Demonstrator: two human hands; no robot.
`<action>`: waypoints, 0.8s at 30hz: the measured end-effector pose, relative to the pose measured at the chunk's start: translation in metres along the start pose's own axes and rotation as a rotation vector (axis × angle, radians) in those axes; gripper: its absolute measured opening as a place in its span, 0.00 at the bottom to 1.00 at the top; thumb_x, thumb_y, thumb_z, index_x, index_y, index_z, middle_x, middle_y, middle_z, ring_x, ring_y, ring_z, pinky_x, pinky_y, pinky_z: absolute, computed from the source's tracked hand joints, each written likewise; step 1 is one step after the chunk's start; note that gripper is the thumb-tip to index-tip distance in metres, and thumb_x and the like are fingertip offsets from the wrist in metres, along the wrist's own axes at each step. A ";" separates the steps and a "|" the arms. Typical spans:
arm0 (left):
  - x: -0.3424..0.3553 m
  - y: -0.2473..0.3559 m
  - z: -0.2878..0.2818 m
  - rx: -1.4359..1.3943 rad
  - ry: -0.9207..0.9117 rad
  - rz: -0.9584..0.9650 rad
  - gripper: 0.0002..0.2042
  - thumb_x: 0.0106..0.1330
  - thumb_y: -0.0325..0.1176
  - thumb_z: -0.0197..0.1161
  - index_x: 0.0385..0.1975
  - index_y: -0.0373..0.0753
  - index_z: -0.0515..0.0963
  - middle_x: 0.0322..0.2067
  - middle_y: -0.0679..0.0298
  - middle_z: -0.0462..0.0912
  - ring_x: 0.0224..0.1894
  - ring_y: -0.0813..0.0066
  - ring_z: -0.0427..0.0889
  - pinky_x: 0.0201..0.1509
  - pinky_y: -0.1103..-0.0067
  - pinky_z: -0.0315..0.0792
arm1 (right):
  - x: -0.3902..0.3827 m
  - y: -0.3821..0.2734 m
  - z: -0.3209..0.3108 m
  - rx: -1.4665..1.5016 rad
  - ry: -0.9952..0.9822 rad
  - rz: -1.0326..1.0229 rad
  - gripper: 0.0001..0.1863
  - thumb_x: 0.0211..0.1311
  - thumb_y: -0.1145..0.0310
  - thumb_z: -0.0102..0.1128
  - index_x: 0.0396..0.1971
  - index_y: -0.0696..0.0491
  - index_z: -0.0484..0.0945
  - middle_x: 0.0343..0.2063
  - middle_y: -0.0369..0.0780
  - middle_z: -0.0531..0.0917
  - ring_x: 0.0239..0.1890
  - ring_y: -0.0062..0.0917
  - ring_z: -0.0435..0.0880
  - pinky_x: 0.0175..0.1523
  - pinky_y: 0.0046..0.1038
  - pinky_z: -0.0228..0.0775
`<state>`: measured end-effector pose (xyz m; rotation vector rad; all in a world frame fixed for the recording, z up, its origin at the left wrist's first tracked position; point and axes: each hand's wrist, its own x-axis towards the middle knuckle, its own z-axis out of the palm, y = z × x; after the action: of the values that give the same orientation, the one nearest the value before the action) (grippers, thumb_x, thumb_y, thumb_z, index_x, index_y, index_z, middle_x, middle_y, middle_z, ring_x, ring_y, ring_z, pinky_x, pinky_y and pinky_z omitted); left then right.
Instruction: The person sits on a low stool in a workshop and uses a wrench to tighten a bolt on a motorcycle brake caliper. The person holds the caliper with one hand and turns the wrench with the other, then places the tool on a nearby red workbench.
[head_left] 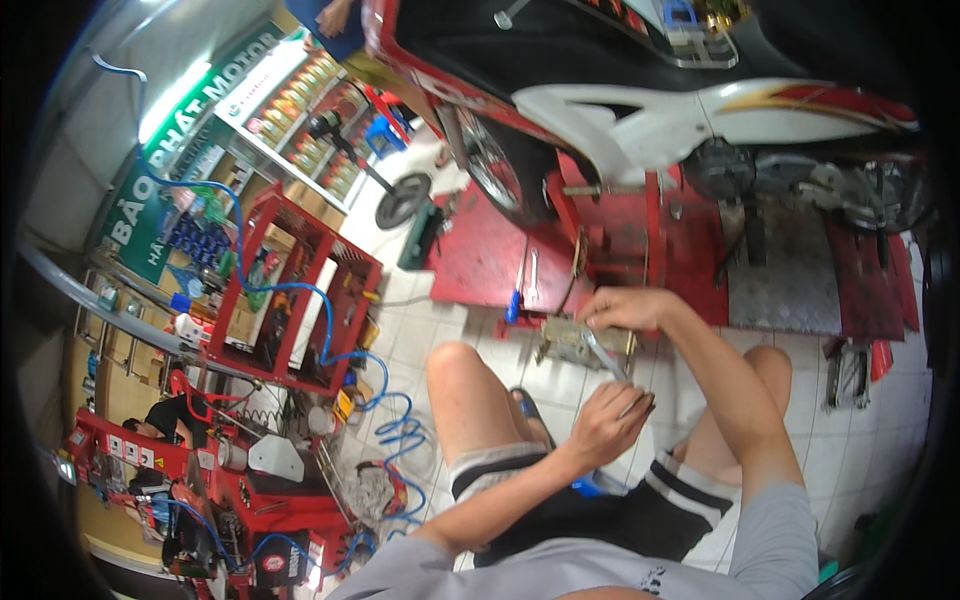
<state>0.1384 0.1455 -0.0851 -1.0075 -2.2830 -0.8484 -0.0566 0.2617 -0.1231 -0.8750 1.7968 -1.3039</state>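
My left hand (610, 422) is closed around a silver wrench (606, 354), whose far end reaches up to a greyish metal block (562, 343). The block sits low in front of me, by the near edge of the red lift platform. My right hand (622, 308) bends over the block's upper right side with its fingers curled down; whether they pinch something there is too small to make out. Just left of the block, a blue-handled screwdriver (514, 303) and a combination wrench (533, 274) lie on the platform.
Across the red platform (470, 255) stands a motorbike with white side panels (610, 125). A red tool cart (345, 300) and a coiled blue air hose (395, 430) are at the left. Another person's arm (335, 17) shows at the top. A metal stand (847, 375) is at the right.
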 end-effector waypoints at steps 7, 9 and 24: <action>-0.036 0.009 -0.037 -0.013 0.146 -0.301 0.16 0.47 0.21 0.71 0.38 0.37 0.83 0.35 0.59 0.81 0.37 0.63 0.81 0.44 0.73 0.75 | -0.007 -0.028 0.018 0.033 0.001 0.027 0.16 0.71 0.70 0.47 0.50 0.62 0.77 0.33 0.39 0.83 0.33 0.20 0.79 0.40 0.25 0.72; -0.051 0.009 -0.043 -0.078 0.216 -0.455 0.15 0.48 0.22 0.71 0.38 0.38 0.83 0.35 0.59 0.82 0.36 0.64 0.82 0.44 0.74 0.76 | -0.009 -0.031 0.021 -0.037 0.063 0.022 0.16 0.71 0.70 0.46 0.50 0.62 0.78 0.35 0.39 0.82 0.37 0.21 0.77 0.43 0.26 0.71; -0.047 -0.077 -0.101 -0.627 0.631 -0.967 0.13 0.59 0.19 0.65 0.44 0.24 0.78 0.34 0.55 0.85 0.36 0.70 0.85 0.43 0.79 0.80 | -0.019 -0.044 0.030 0.214 0.084 0.059 0.17 0.70 0.69 0.43 0.46 0.63 0.78 0.21 0.38 0.78 0.16 0.19 0.75 0.22 0.24 0.68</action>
<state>0.1261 0.0112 -0.0735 0.2867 -1.8662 -1.9950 -0.0169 0.2532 -0.0843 -0.6541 1.6949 -1.4817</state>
